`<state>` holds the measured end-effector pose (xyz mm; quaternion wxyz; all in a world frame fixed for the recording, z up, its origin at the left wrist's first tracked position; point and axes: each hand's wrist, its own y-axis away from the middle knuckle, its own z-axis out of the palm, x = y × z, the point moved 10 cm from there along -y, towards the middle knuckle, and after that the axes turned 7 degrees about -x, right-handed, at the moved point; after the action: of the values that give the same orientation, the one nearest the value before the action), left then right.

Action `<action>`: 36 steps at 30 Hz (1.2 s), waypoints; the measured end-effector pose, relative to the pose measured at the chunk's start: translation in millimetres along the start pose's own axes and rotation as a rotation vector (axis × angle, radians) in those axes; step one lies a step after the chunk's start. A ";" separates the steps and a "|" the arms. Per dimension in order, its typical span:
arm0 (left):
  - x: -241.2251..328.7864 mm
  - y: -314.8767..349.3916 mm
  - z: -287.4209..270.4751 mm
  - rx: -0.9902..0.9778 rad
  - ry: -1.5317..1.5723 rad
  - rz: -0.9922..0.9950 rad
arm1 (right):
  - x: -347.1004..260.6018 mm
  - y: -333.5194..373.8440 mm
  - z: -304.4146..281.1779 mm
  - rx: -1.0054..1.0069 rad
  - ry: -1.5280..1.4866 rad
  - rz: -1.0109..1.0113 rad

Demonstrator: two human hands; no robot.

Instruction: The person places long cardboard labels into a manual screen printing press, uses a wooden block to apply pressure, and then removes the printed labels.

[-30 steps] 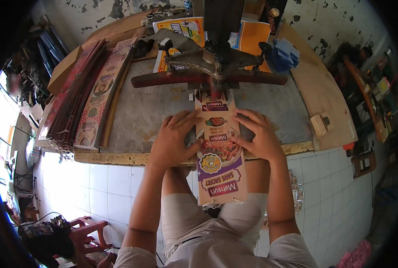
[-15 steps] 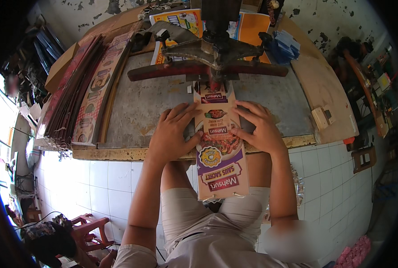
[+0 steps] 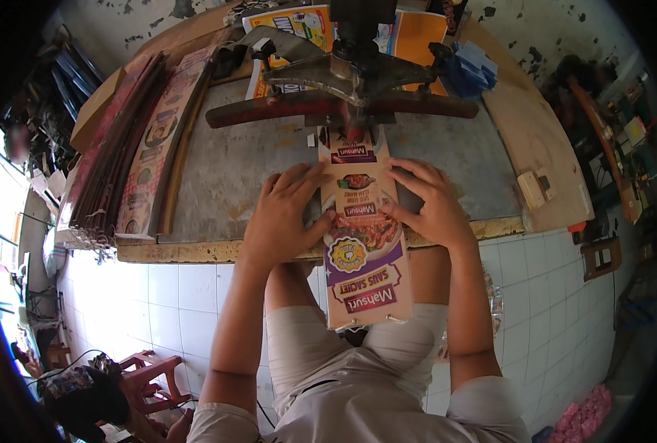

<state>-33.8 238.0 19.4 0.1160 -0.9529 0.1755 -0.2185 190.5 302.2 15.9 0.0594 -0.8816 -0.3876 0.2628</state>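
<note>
A long printed cardboard strip (image 3: 365,288), with pictures of food and a purple band, lies lengthwise in front of me. Its far end reaches under the press (image 3: 354,81), and its near end juts past the table edge over my lap. Small metal wire pieces (image 3: 393,319) show at that near end. My left hand (image 3: 284,214) holds the strip's left edge, fingertips and thumb against it. On the opposite edge, my right hand (image 3: 432,207) grips likewise, thumb lying on the printed face. What the fingers do beneath the strip is hidden.
Stacked printed strips (image 3: 151,148) stand at the table's left. A red crossbar (image 3: 269,109) spans the press above the metal tabletop (image 3: 232,199). Blue pieces (image 3: 472,70) lie far right, a wooden block (image 3: 535,190) nearer. Another person (image 3: 85,399) is beside a red stool (image 3: 151,376).
The press crossbar appears slightly higher and larger in view. Both hands keep nearly the same grip on the cardboard strip, and the strip has hardly moved.
</note>
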 end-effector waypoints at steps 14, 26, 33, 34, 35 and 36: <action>-0.6 1.6 3.7 0.002 -0.007 -0.030 | 1.2 -0.1 4.1 0.021 0.025 -0.009; 0.2 1.6 -0.2 0.014 -0.008 -0.023 | -0.2 -2.3 2.7 -0.011 0.034 0.006; -0.4 0.1 3.3 0.010 -0.022 -0.041 | 2.8 -2.2 5.4 0.043 0.087 -0.021; 0.2 -1.6 2.2 0.008 -0.029 -0.053 | 2.6 -0.8 6.4 0.039 0.087 -0.029; 0.4 -0.3 4.5 -0.004 -0.015 -0.055 | 2.5 2.3 8.3 0.034 0.087 -0.034; 0.9 -0.6 4.2 -0.006 -0.006 -0.046 | 2.3 2.3 4.3 0.042 0.097 -0.044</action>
<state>-30.9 238.9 16.2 0.1086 -0.9577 0.1537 -0.2177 191.2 301.8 10.5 0.1022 -0.8831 -0.3979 0.2264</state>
